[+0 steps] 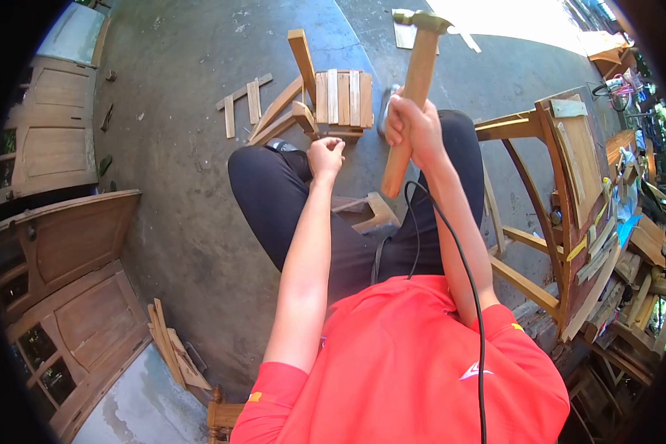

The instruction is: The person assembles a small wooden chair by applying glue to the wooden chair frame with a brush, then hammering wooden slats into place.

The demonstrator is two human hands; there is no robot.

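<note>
My right hand (416, 132) is closed around the wooden handle of a hammer (423, 63), held raised with its metal head up. My left hand (325, 157) is in a pinch beside a short wooden block (303, 115); whatever is between the fingertips is too small to make out. That block belongs to a wooden piece with a tall upright post (300, 55) and a curved leg (277, 115). Just beyond my left hand is a slatted wooden panel (344, 98) of light and darker strips. Between my legs lies an angled wooden frame (366, 212), partly hidden.
Loose wooden strips (244, 102) lie on the concrete floor at the left. A wooden chair frame (529, 214) stands close on my right, with a lumber pile (644, 281) behind it. Old panelled doors (66, 251) line the left side. A black cable (472, 277) hangs down my front.
</note>
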